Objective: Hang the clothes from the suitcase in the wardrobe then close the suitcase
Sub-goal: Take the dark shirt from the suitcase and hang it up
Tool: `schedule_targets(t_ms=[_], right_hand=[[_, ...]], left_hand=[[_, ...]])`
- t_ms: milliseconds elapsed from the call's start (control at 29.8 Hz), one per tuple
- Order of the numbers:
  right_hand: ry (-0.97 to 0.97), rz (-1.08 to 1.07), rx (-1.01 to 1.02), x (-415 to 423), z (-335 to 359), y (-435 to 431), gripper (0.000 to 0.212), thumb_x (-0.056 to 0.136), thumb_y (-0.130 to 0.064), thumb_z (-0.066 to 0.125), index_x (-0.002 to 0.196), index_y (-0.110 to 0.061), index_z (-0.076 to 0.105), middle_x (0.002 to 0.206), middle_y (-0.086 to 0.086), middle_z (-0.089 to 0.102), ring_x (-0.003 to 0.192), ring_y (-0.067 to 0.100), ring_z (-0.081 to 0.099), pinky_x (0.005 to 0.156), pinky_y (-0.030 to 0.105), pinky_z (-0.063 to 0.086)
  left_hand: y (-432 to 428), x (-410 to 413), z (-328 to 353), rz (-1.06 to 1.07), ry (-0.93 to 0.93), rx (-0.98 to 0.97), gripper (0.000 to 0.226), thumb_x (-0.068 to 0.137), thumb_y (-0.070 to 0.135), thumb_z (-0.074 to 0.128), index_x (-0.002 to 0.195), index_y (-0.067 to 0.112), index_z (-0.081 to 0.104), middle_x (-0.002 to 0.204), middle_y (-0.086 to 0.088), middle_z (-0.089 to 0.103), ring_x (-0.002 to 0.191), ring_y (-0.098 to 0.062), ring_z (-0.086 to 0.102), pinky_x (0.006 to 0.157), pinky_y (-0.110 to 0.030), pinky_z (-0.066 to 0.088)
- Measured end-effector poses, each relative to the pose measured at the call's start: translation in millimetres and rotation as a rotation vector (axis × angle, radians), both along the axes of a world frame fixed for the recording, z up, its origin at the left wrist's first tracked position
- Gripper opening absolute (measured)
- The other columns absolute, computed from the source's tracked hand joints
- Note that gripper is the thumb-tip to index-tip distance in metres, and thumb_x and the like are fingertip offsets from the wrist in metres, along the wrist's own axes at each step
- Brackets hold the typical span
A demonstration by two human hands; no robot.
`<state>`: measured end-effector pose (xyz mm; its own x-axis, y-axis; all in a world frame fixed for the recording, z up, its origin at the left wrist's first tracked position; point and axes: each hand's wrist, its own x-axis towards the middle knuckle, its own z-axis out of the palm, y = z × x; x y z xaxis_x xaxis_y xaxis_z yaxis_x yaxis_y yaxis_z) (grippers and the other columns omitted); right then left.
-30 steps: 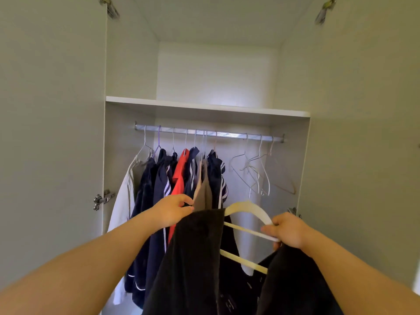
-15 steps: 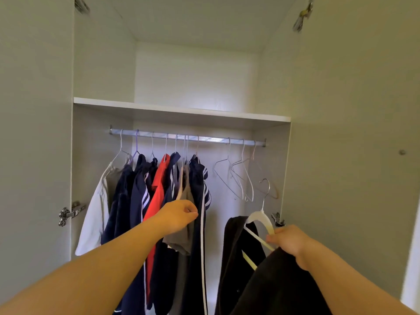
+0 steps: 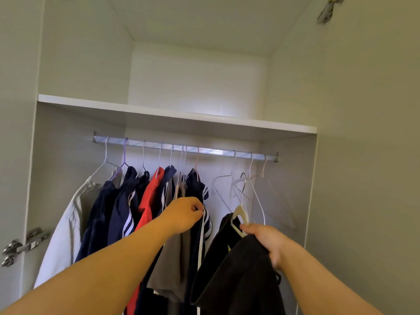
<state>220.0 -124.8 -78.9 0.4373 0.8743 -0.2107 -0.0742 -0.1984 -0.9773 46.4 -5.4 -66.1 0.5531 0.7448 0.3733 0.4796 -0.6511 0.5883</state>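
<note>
Clearly, in the head view, the right hand (image 3: 269, 241) at five o'clock has its fingers closed round the shoulder of a cream hanger (image 3: 241, 214) carrying a black garment (image 3: 236, 276), its hook below the rail (image 3: 186, 148) and not yet on it. The left hand (image 3: 184, 215), near centre, pinches the edge of a navy striped top (image 3: 200, 189) among the hung clothes. The garment looks soft and limp; the stiff hanger, just under its hook, seems the better hold. Compared with half a second ago, the hanger has risen toward the empty wire hangers (image 3: 247, 187) at two o'clock.
</note>
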Motion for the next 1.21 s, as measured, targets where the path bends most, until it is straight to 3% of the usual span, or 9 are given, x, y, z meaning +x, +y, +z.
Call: schedule_targets(t_ms=[101, 235, 302, 403, 537, 672, 907, 1008, 1209], right_hand=[[0.009, 0.009, -0.006, 10, 9, 35, 0.018, 0.091, -0.019, 0.06, 0.095, -0.002, 0.063, 0.086, 0.019, 0.064, 0.077, 0.031, 0.06, 0.07, 0.036, 0.05], [0.011, 0.011, 0.018, 27, 36, 99, 0.019, 0.09, -0.019, 0.061, 0.09, 0.0, 0.062, 0.099, 0.024, 0.065, 0.084, 0.034, 0.061, 0.076, 0.038, 0.051], [0.023, 0.01, 0.025, 36, 47, 124, 0.021, 0.09, -0.02, 0.061, 0.088, 0.001, 0.062, 0.102, 0.025, 0.066, 0.088, 0.036, 0.062, 0.08, 0.041, 0.051], [0.041, 0.036, 0.066, 50, 66, 157, 0.024, 0.091, -0.019, 0.058, 0.094, 0.004, 0.063, 0.085, 0.02, 0.066, 0.077, 0.033, 0.061, 0.068, 0.036, 0.051], [-0.001, 0.017, 0.13, 73, 89, 204, 0.025, 0.092, -0.017, 0.053, 0.101, 0.003, 0.062, 0.082, 0.018, 0.063, 0.074, 0.032, 0.058, 0.068, 0.035, 0.048], [-0.047, 0.004, 0.191, 84, 93, 248, 0.033, 0.09, -0.007, 0.042, 0.117, -0.001, 0.061, 0.102, 0.024, 0.059, 0.091, 0.034, 0.054, 0.08, 0.04, 0.047], [-0.024, -0.059, 0.119, 86, 56, 290, 0.033, 0.093, -0.006, 0.042, 0.12, -0.004, 0.061, 0.12, 0.028, 0.059, 0.103, 0.037, 0.058, 0.093, 0.044, 0.046], [-0.023, -0.078, 0.096, 83, 46, 299, 0.034, 0.096, -0.01, 0.043, 0.127, -0.008, 0.056, 0.123, 0.025, 0.058, 0.114, 0.038, 0.056, 0.097, 0.045, 0.047], [-0.161, -0.122, 0.031, 75, 43, 297, 0.035, 0.095, -0.014, 0.044, 0.126, -0.004, 0.056, 0.12, 0.022, 0.059, 0.111, 0.036, 0.057, 0.097, 0.045, 0.048]], left_hand=[[29, 22, 4, -0.004, -0.003, 0.026, 0.026, 0.096, 0.022, 0.047, 0.12, 0.018, 0.058, 0.103, -0.001, 0.058, 0.092, -0.013, 0.052, 0.067, -0.016, 0.041], [84, 55, 17, 0.003, 0.002, 0.065, 0.029, 0.095, 0.022, 0.049, 0.122, 0.016, 0.057, 0.129, -0.005, 0.053, 0.114, -0.019, 0.053, 0.091, -0.025, 0.043], [104, 66, 21, 0.005, 0.006, 0.083, 0.029, 0.095, 0.024, 0.049, 0.122, 0.016, 0.057, 0.129, -0.007, 0.051, 0.114, -0.02, 0.053, 0.089, -0.024, 0.042], [133, 81, 27, 0.004, 0.008, 0.087, 0.029, 0.094, 0.023, 0.05, 0.121, 0.015, 0.057, 0.127, -0.006, 0.052, 0.114, -0.019, 0.053, 0.084, -0.02, 0.038], [169, 97, 33, 0.007, 0.027, 0.09, 0.03, 0.094, 0.022, 0.049, 0.122, 0.013, 0.057, 0.126, -0.007, 0.054, 0.111, -0.021, 0.054, 0.092, -0.027, 0.045], [190, 105, 36, 0.022, 0.018, 0.105, 0.03, 0.094, 0.02, 0.049, 0.121, 0.011, 0.057, 0.121, -0.007, 0.056, 0.105, -0.022, 0.056, 0.088, -0.028, 0.046], [212, 118, 25, 0.026, 0.109, 0.098, 0.03, 0.094, 0.025, 0.05, 0.121, 0.016, 0.057, 0.123, -0.008, 0.05, 0.109, -0.024, 0.053, 0.093, -0.035, 0.046], [214, 118, 15, 0.05, 0.167, 0.135, 0.032, 0.095, 0.029, 0.048, 0.125, 0.02, 0.055, 0.129, -0.007, 0.044, 0.12, -0.025, 0.044, 0.098, -0.034, 0.042], [210, 113, 7, 0.074, 0.118, 0.136, 0.032, 0.094, 0.026, 0.051, 0.125, 0.02, 0.056, 0.132, -0.005, 0.041, 0.123, -0.024, 0.042, 0.104, -0.034, 0.038]])
